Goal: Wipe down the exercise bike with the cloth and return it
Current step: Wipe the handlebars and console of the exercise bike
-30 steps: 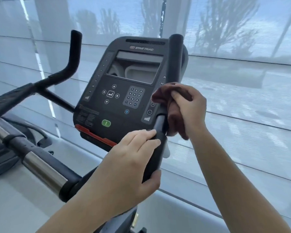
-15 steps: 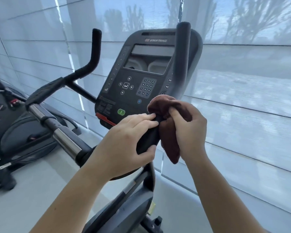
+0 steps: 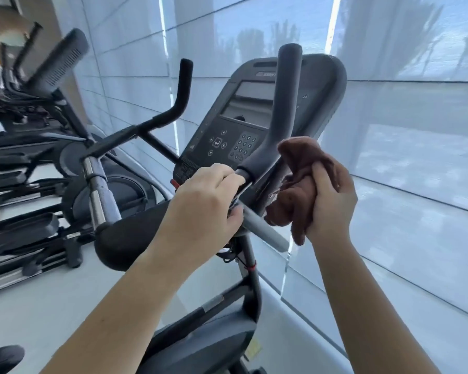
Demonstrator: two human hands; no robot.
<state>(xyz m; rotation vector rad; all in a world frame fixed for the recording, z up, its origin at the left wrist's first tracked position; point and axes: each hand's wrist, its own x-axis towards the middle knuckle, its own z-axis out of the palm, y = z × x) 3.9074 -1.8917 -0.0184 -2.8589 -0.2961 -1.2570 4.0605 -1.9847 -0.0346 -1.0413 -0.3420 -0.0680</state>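
The exercise bike's dark console (image 3: 243, 125) with a screen and keypad faces me at centre. Its right handlebar (image 3: 284, 103) rises in front of the console, and the left handlebar (image 3: 173, 109) rises further left. My left hand (image 3: 203, 201) grips the lower part of the right handlebar, near the silver sensor section (image 3: 265, 230). My right hand (image 3: 333, 201) holds a bunched brown cloth (image 3: 300, 182) pressed against the right side of that handlebar, just below its bend.
Other exercise machines (image 3: 30, 163) stand in a row at the left. A window wall with translucent blinds (image 3: 416, 157) runs close behind and to the right of the bike. The bike's frame (image 3: 214, 333) drops to a pale floor (image 3: 38, 306) below.
The view has swung to the right and closer, bringing machines on the left into sight. My right hand has slid the cloth down the right handlebar. The left hand keeps its grip lower on the bar.
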